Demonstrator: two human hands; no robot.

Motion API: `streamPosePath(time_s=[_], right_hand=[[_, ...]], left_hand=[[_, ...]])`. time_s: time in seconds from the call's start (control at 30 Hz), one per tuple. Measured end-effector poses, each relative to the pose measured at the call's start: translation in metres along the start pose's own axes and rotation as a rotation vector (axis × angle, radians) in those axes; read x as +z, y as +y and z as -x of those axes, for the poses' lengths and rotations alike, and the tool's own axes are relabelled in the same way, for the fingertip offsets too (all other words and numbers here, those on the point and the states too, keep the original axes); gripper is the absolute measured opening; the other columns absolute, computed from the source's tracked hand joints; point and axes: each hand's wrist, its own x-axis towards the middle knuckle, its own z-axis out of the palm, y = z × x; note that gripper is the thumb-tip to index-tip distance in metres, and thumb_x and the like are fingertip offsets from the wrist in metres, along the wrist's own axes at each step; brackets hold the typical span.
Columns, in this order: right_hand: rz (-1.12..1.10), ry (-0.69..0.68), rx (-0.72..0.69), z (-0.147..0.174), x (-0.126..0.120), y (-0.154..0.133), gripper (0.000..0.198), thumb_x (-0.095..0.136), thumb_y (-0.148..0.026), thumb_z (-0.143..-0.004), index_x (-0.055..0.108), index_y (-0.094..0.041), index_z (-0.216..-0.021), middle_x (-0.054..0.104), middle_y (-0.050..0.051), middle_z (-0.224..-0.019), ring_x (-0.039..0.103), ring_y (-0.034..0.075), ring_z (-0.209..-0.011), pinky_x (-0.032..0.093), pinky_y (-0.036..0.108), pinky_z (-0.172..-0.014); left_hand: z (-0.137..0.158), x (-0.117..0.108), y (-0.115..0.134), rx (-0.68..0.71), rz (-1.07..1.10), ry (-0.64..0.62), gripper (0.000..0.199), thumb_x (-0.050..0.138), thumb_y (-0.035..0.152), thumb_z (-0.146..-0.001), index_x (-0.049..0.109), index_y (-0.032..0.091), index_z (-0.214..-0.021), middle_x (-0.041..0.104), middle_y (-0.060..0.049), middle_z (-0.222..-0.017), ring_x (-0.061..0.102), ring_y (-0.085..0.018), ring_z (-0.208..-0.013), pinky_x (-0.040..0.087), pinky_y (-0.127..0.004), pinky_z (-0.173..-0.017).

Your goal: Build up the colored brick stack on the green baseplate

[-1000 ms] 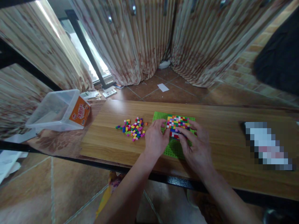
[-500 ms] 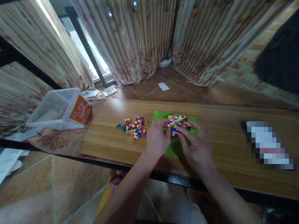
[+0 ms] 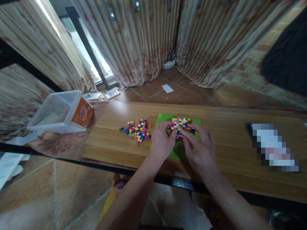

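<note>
A many-coloured block of small toy bricks [image 3: 182,123] sits on a green studded baseplate [image 3: 178,152]. My left hand [image 3: 163,140] grips its left side, fingers curled and thumb pressed against the near edge. On the right side, my right hand [image 3: 201,143] has its fingers bent around the block, with the index finger stretched to its near face. Blue, white and red bricks show in the narrow gap between my hands. Both hands hide part of the block's sides and of the baseplate.
Left of the baseplate lies a loose pile of coloured bricks [image 3: 139,131] on the wooden tabletop [image 3: 107,143]. A clear plastic bin [image 3: 59,124] with an orange label stands at the far left. A blurred-out, dark-edged flat object [image 3: 273,147] lies to the right.
Both hands keep their hold on the brick block. My right hand's fingers have shifted slightly along the near side; otherwise the scene looks almost the same.
</note>
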Motion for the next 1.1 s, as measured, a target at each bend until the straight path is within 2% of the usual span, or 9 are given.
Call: streamPosePath(time_s=[0.2, 0.4, 0.53, 0.67, 0.83, 0.93, 1.1], right_hand=[[0.002, -0.007, 0.009, 0.004, 0.001, -0.001, 0.029, 0.055, -0.018, -0.094, 0.070, -0.022, -0.119, 0.060, 0.014, -0.132, 0.057, 0.030, -0.117, 0.050, 0.048, -0.095], [-0.144, 0.042, -0.001, 0.007, 0.005, 0.004, 0.030, 0.056, -0.020, -0.094, 0.068, -0.023, -0.121, 0.060, 0.014, -0.133, 0.057, 0.028, -0.120, 0.048, 0.049, -0.100], [-0.255, 0.061, 0.125, 0.006, 0.003, 0.005, 0.036, 0.057, -0.026, -0.094, 0.061, -0.022, -0.130, 0.063, 0.013, -0.128, 0.059, 0.026, -0.120, 0.048, 0.048, -0.102], [-0.363, 0.050, 0.263, 0.003, -0.002, 0.004, 0.030, 0.057, -0.031, -0.094, 0.066, -0.020, -0.121, 0.065, 0.012, -0.124, 0.061, 0.025, -0.117, 0.048, 0.046, -0.103], [-0.388, 0.085, 0.363, 0.001, -0.002, 0.007, 0.023, 0.061, -0.034, -0.091, 0.072, -0.021, -0.108, 0.068, 0.010, -0.119, 0.065, 0.023, -0.110, 0.050, 0.044, -0.100], [-0.399, 0.090, 0.376, 0.001, 0.000, 0.008, 0.021, 0.062, -0.035, -0.091, 0.073, -0.022, -0.104, 0.068, 0.009, -0.118, 0.065, 0.023, -0.108, 0.050, 0.044, -0.099], [-0.401, 0.092, 0.378, 0.001, 0.001, 0.007, 0.019, 0.061, -0.034, -0.091, 0.073, -0.023, -0.100, 0.069, 0.008, -0.117, 0.065, 0.022, -0.108, 0.050, 0.043, -0.099]], left_hand=[[0.000, 0.002, 0.001, -0.088, 0.063, -0.004, 0.019, 0.069, 0.014, -0.081, 0.068, 0.016, -0.101, 0.071, -0.005, -0.096, 0.064, -0.016, -0.081, 0.051, -0.028, -0.077], [-0.002, -0.004, -0.001, -0.059, 0.068, -0.054, 0.020, 0.066, 0.016, -0.084, 0.069, 0.015, -0.104, 0.073, -0.007, -0.100, 0.067, -0.016, -0.082, 0.054, -0.029, -0.078], [-0.013, -0.024, -0.012, -0.039, 0.075, -0.042, 0.020, 0.059, 0.010, -0.086, 0.070, 0.015, -0.103, 0.076, -0.006, -0.096, 0.068, -0.015, -0.078, 0.055, -0.028, -0.077], [-0.027, -0.057, -0.032, -0.017, 0.043, -0.041, 0.019, 0.056, 0.007, -0.084, 0.072, 0.015, -0.091, 0.076, -0.004, -0.088, 0.069, -0.014, -0.079, 0.055, -0.025, -0.075], [-0.031, -0.094, -0.052, 0.002, -0.115, -0.215, 0.018, 0.058, 0.009, -0.081, 0.074, 0.017, -0.083, 0.075, -0.001, -0.081, 0.068, -0.013, -0.071, 0.054, -0.024, -0.069], [-0.028, -0.103, -0.055, 0.021, -0.208, -0.277, 0.016, 0.060, 0.010, -0.081, 0.074, 0.018, -0.080, 0.074, -0.001, -0.078, 0.067, -0.014, -0.069, 0.054, -0.024, -0.067], [-0.026, -0.102, -0.051, 0.095, -0.399, -0.324, 0.019, 0.062, 0.006, -0.077, 0.073, 0.021, -0.076, 0.074, -0.002, -0.090, 0.069, -0.017, -0.082, 0.053, -0.027, -0.075]])
